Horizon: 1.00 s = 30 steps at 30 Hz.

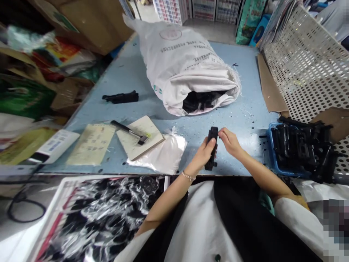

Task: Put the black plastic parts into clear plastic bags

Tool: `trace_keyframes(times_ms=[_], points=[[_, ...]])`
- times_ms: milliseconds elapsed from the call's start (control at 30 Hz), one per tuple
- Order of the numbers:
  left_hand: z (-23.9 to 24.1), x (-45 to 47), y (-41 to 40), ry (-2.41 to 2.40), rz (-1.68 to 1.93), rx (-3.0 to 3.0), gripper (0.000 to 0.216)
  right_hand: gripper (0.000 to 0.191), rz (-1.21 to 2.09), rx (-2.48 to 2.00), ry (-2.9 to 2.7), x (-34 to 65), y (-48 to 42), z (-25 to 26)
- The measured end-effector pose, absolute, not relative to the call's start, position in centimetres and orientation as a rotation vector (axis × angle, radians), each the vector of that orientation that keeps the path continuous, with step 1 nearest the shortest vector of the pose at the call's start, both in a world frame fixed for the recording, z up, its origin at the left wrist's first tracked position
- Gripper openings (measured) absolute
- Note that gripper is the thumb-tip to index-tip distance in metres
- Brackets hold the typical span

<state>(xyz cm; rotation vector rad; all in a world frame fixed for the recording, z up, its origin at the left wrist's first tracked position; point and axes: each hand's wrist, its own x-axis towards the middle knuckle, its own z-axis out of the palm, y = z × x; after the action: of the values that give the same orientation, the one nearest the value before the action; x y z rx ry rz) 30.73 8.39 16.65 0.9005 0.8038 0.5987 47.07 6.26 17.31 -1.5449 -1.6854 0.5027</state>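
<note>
The left hand was clamped round the middle of a black clip, upright over the surface's near edge, while the right hand pinched its top. It looked light, stiff, hard plastic, safest gripped along its long sides.

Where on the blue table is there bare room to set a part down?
Bare patches on the table: left of the white sack, beyond the lone black part; and between the sack's mouth and the blue bin. Crowded: the near left edge, with cards, brush and plastic bag. Both hands hold a black clip.
</note>
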Motion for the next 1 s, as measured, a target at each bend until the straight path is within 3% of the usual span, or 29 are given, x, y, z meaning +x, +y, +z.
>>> trace_keyframes(times_ms=[67, 167, 400, 600, 867, 1000], points=[[16.8, 30.5, 9.3, 0.831, 0.669, 0.826, 0.068, 0.055, 0.714, -1.554, -1.602, 46.3, 6.0, 17.2], [17.2, 30.1, 10.9, 0.792, 0.687, 0.669, 0.069, 0.059, 0.682, -1.528, -1.837, 45.3, 4.4, 17.5], [17.3, 31.6, 10.5, 0.870, 0.385, 0.510, 0.067, 0.045, 0.733, -1.335, -2.228, 45.5, 3.1, 17.9], [16.6, 31.4, 10.8, 0.840, 0.849, 0.527, 0.066, 0.057, 0.908, -1.526, -1.941, 46.1, 3.6, 17.3], [15.1, 28.2, 11.4, 0.846, 0.651, 0.760, 0.059, 0.055, 0.894, -1.563, -1.555, 47.8, 5.7, 17.6], [13.7, 28.2, 10.3, 0.987, 0.565, 1.190, 0.064, 0.052, 0.737, -1.660, -1.578, 49.0, 8.4, 16.9]])
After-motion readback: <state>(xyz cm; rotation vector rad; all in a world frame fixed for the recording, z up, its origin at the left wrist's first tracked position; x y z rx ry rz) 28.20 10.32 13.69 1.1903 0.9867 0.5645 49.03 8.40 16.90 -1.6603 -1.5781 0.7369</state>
